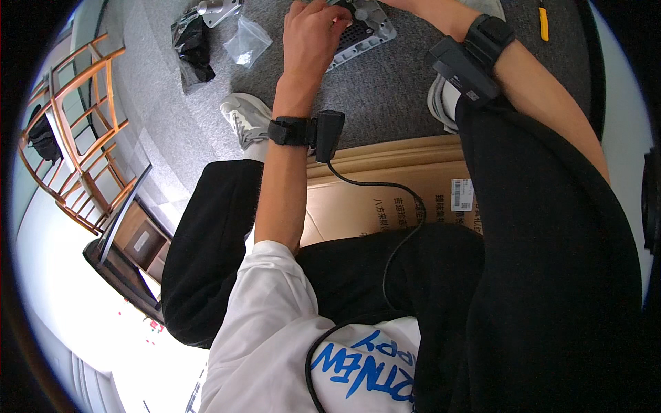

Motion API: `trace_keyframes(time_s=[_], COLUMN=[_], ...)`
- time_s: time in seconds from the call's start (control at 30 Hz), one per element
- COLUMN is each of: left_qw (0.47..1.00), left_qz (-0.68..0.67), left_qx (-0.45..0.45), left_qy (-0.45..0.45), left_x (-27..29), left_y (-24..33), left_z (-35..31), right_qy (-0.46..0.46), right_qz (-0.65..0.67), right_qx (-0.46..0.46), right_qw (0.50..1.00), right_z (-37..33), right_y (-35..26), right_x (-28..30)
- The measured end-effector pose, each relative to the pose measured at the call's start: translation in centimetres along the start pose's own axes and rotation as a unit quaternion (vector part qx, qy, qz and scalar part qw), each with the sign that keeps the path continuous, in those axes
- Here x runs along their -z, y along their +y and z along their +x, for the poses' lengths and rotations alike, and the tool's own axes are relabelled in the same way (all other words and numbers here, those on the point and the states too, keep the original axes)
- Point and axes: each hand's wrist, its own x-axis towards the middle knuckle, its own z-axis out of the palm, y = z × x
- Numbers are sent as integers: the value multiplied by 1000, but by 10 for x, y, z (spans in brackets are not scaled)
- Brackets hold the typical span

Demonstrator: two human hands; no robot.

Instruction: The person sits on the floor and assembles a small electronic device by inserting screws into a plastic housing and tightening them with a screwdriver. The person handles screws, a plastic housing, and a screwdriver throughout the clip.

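At the top edge, my left hand [313, 31] is at the left side of a grey metal housing [379, 34] with a black perforated panel. Its fingers are bent and drawn together. Whatever they may hold is hidden or too small to make out. My right forearm [544, 89] reaches up past the right knee toward the same housing, but the right hand lies beyond the top edge. Each wrist carries a black strap with a small black box; a cable runs from the left box [330, 136].
On the grey carpet, a black plastic bag [193, 48], a clear plastic bag [248, 43] and a silver metal part [220, 11] lie left. A yellow-handled tool [544, 24] is far right. Flat cardboard [358, 206] lies between my legs. Wooden chairs [89, 131] stand left.
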Motion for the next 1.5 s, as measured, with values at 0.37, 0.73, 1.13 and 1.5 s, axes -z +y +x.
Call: trace_keyframes(time_s=[0.37,0.73,1.13,1.5], left_qw=[999,999,998,997], left_qz=[11,10,-61,-44], left_qx=[-43,-22,4,-15], left_qy=[16,39,-17,-63], left_x=[0,-7,9,7], left_y=[0,1,7,-8], left_z=[1,-5,11,14], right_qy=[-3,3,-5,-7], right_qz=[9,20,34,42], right_qx=[-7,7,-9,-6], right_qw=[1000,1000,999,999], right_z=[-2,2,2,1], right_y=[-1,5,4,9], right_x=[1,-1,-1,-1])
